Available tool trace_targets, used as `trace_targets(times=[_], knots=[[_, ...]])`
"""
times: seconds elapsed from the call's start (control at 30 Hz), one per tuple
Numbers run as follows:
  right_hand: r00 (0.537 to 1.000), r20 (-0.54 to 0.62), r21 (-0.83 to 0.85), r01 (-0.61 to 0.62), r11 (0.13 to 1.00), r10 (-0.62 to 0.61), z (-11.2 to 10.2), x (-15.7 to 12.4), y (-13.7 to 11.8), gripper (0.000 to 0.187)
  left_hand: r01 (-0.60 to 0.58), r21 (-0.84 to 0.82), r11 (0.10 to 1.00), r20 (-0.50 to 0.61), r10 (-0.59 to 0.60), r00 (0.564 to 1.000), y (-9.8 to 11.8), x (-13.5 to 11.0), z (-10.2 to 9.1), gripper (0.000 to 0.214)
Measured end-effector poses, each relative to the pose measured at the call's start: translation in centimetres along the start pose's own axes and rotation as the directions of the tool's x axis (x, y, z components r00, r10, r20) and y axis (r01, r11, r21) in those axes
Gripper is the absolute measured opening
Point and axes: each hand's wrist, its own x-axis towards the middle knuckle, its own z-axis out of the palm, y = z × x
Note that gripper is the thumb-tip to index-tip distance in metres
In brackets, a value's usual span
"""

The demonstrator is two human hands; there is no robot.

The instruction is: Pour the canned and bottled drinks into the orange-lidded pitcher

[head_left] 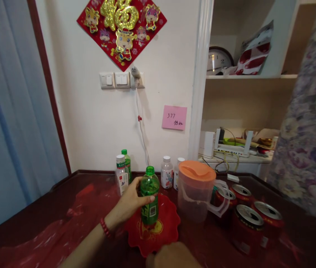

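Observation:
My left hand point(135, 199), with a red bead bracelet point(104, 227) on its wrist, is wrapped around a green plastic bottle point(150, 214). The bottle is upright with its green cap on, over the red scalloped plate point(171, 223); I cannot tell whether its base touches the plate. My right hand point(173, 257) is blurred at the bottom edge of the view, close to the plate's near rim. Its fingers are mostly hidden. Just right of the plate stands a clear pitcher point(193, 203) with an orange lid.
A white-capped bottle point(122, 178) and another green bottle point(127, 163) stand back left. Two white-capped bottles, one a patterned bottle point(167, 173), are behind the pitcher. Several red cans point(247, 227) stand at right. Crumpled red plastic point(51, 238) lies left. A cord point(141, 130) hangs down the wall.

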Motion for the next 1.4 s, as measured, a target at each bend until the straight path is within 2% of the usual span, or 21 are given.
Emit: trace_targets(times=[0.07, 0.1, 0.13, 0.17, 0.2, 0.23, 0.27, 0.3, 0.33, 0.37, 0.4, 0.43, 0.5, 0.57, 0.77, 0.9, 1.07, 1.17, 1.27, 1.33, 1.4], knots=[[0.998, -0.055, 0.047, 0.016, 0.999, -0.013, -3.0, -0.7, 0.4, 0.020, -0.008, 0.008, 1.000, 0.009, 0.008, 1.000, -0.8, 0.1, 0.1, 0.065], [0.993, -0.120, 0.093, 0.015, 0.996, -0.004, -4.7, -1.2, 0.8, 0.018, -0.011, 0.015, 1.000, 0.008, 0.011, 1.000, -1.1, 0.2, 0.2, 0.065], [0.970, -0.239, 0.230, 0.019, 0.973, 0.038, -6.5, -1.7, 1.3, 0.011, -0.012, 0.021, 1.000, 0.007, 0.012, 1.000, -1.4, 0.3, 0.2, 0.064], [0.915, -0.396, 0.306, 0.048, 0.951, 0.081, -8.1, -2.2, 1.9, 0.008, -0.014, 0.022, 1.000, 0.003, 0.014, 1.000, -1.7, 0.3, 0.2, 0.063], [0.828, -0.545, 0.329, 0.066, 0.942, 0.133, -9.7, -2.7, 2.8, 0.018, -0.017, 0.016, 1.000, -0.002, 0.017, 1.000, -2.0, 0.4, 0.3, 0.061], [0.700, -0.688, 0.317, 0.052, 0.947, 0.192, -11.0, -3.2, 3.7, 0.022, -0.020, 0.003, 1.000, -0.008, 0.020, 1.000, -2.1, 0.4, 0.3, 0.060], [0.564, -0.789, 0.286, -0.013, 0.958, 0.243, -12.0, -3.7, 4.8, 0.024, -0.021, -0.012, 1.000, -0.014, 0.021, 1.000, -2.2, 0.5, 0.3, 0.059], [0.457, -0.852, 0.238, -0.096, 0.967, 0.255, -12.8, -4.1, 6.0, 0.027, -0.021, -0.024, 0.999, -0.017, 0.021, 1.000, -2.3, 0.5, 0.3, 0.059], [0.402, -0.881, 0.194, -0.176, 0.965, 0.250, -13.3, -4.4, 7.2, 0.030, -0.019, -0.031, 0.999, -0.017, 0.019, 1.000, -2.3, 0.5, 0.3, 0.059], [0.393, -0.882, 0.176, -0.236, 0.956, 0.260, -13.6, -4.6, 8.3, 0.036, -0.019, -0.032, 0.999, -0.015, 0.018, 1.000, -2.2, 0.5, 0.3, 0.060], [0.419, -0.860, 0.177, -0.288, 0.941, 0.290, -13.7, -4.6, 9.3, 0.042, -0.019, -0.026, 0.999, -0.012, 0.019, 1.000, -2.2, 0.4, 0.3, 0.061], [0.463, -0.825, 0.183, -0.322, 0.929, 0.323, -13.6, -4.6, 10.1, 0.047, -0.020, -0.017, 1.000, -0.010, 0.020, 1.000, -2.1, 0.4, 0.4, 0.061], [0.563, -0.731, 0.213, -0.348, 0.913, 0.386, -13.3, -4.3, 11.2, 0.051, -0.020, -0.001, 1.000, -0.008, 0.020, 1.000, -1.9, 0.4, 0.4, 0.062], [0.621, -0.662, 0.250, -0.345, 0.905, 0.420, -12.9, -4.0, 11.7, 0.051, -0.011, 0.002, 1.000, -0.004, 0.011, 1.000, -1.8, 0.3, 0.5, 0.063], [0.646, -0.587, 0.361, -0.330, 0.872, 0.488, -12.5, -4.1, 12.7, 0.053, -0.020, -0.028, 0.999, 0.011, 0.020, 1.000, -2.3, 0.4, 0.5, 0.062], [0.713, -0.533, 0.377, -0.282, 0.882, 0.455, -12.9, -5.1, 14.0, 0.059, -0.020, -0.017, 1.000, 0.010, 0.020, 1.000, -2.7, 0.5, 0.3, 0.063], [0.801, -0.409, 0.324, -0.319, 0.891, 0.436, -13.1, -5.6, 14.1, 0.035, -0.051, -0.012, 0.999, 0.012, 0.051, 0.999, -3.2, 0.5, 0.2, 0.062], [0.842, -0.334, 0.328, -0.317, 0.890, 0.423, -12.9, -5.5, 13.8, 0.040, -0.074, -0.016, 0.997, 0.023, 0.074, 0.997, -3.4, 0.4, 0.1, 0.061], [0.891, -0.233, 0.449, -0.258, 0.856, 0.390, -12.8, -5.8, 14.0, 0.043, -0.070, -0.015, 0.997, 0.012, 0.070, 0.997, -3.3, 0.3, 0.2, 0.061], [0.923, -0.173, 0.574, -0.188, 0.797, 0.343, -12.6, -6.0, 14.3, 0.041, -0.062, -0.019, 0.998, 0.001, 0.062, 0.998, -3.2, 0.3, 0.4, 0.059], [0.935, -0.167, 0.669, -0.125, 0.733, 0.312, -12.4, -5.8, 14.3, 0.038, -0.056, -0.029, 0.998, -0.003, 0.056, 0.998, -3.1, 0.2, 0.6, 0.058]])
